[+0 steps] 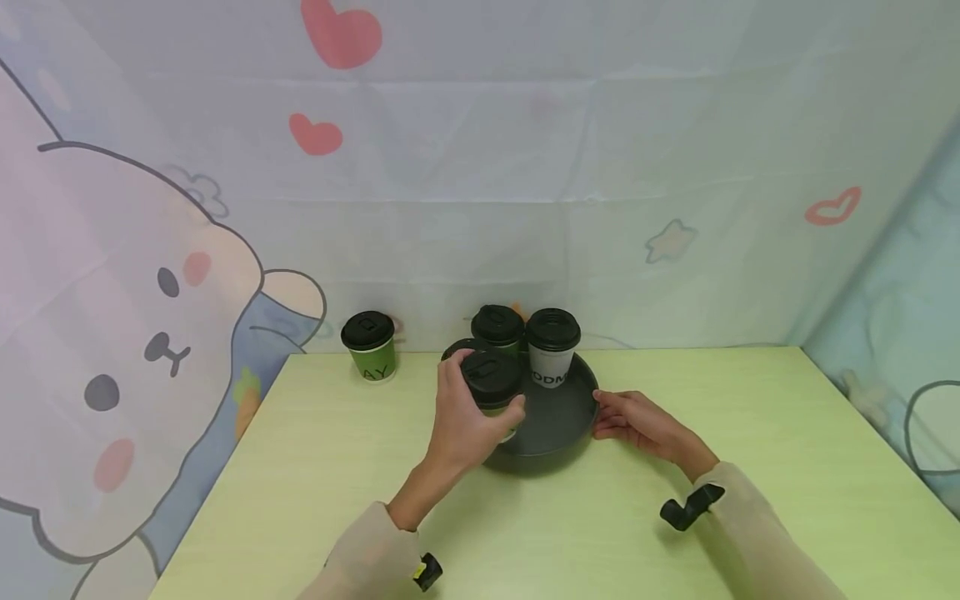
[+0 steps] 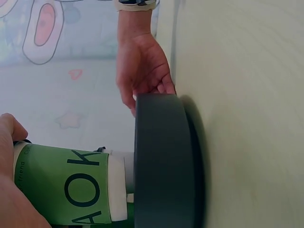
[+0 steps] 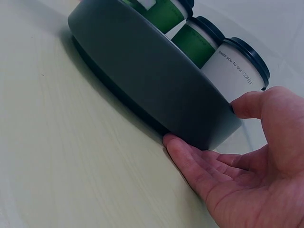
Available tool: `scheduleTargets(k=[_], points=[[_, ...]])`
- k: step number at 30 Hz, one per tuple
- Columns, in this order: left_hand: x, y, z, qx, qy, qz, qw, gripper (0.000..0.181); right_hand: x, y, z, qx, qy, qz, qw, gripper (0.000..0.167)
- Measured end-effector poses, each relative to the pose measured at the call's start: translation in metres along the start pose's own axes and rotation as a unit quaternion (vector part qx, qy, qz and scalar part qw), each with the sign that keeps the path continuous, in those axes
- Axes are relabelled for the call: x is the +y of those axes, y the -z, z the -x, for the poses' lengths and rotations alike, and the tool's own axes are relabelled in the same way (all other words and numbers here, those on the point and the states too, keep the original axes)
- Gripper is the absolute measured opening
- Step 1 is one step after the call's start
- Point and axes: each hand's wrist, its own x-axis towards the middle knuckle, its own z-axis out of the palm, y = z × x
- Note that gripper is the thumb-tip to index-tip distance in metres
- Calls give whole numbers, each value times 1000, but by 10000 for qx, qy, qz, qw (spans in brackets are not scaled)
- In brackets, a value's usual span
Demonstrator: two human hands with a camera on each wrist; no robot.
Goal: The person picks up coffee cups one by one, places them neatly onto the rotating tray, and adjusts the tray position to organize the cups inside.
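Observation:
In the head view my left hand [image 1: 468, 417] grips a green paper coffee cup [image 2: 66, 185] by its upper part, thumb and fingers either side of the black lid [image 1: 491, 377]. The left wrist view shows the cup's base close to rim height of a round dark grey tray [image 1: 551, 429]. My right hand [image 1: 645, 425] holds the tray's right edge, thumb [image 3: 247, 104] at the rim and fingers low on its side. Inside the tray stand a white cup [image 1: 551, 358] and a green cup [image 1: 501, 329]. Another black lid [image 1: 457, 346] shows partly behind my left hand.
A separate green cup [image 1: 372, 354] with a black lid stands at the table's back left, apart from the tray. The pale yellow-green table [image 1: 337, 467] ends at a printed cloth [image 1: 465, 167] hanging behind it.

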Motion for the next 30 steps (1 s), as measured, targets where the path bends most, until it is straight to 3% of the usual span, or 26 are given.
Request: scheduleTargets(k=[17,30], points=[[-4,-29,14,152,284,-799,9963,87,1,-1,1,62,11,-29,10000,49],[-9,-39,24,186,572,-824,9948,88,1,-1,2,73,55,-13,10000,47]])
